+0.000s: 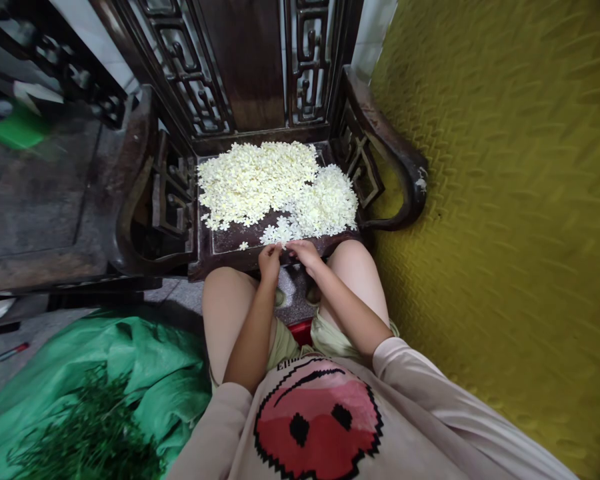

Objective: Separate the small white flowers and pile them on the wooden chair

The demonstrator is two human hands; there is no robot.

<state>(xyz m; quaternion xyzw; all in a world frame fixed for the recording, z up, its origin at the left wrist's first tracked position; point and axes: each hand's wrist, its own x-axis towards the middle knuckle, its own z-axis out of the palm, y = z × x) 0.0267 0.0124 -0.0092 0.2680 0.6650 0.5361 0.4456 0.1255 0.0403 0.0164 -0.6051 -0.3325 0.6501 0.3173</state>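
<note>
My left hand [271,262] and my right hand [305,254] meet at the front edge of the wooden chair seat [220,252]. Both hands are closed, with thumbs and fingers pinched together. A small white flower [283,246] shows between the fingertips of the two hands, and both seem to touch it; the exact grip is too small to see. Just beyond lies a loose cluster of white flowers [281,231]. It runs into a whiter heap [327,203] at the right. A broad pile of cream flowers [255,180] covers the back of the seat. One single flower [243,246] lies left of my hands.
Curved armrests [410,173] flank the seat. At the right stands a yellow textured panel [500,200]. A dark wooden table [35,200] with a green box [17,127] is at the left. Below it lies a green sack [145,340] with leafy greens [90,433].
</note>
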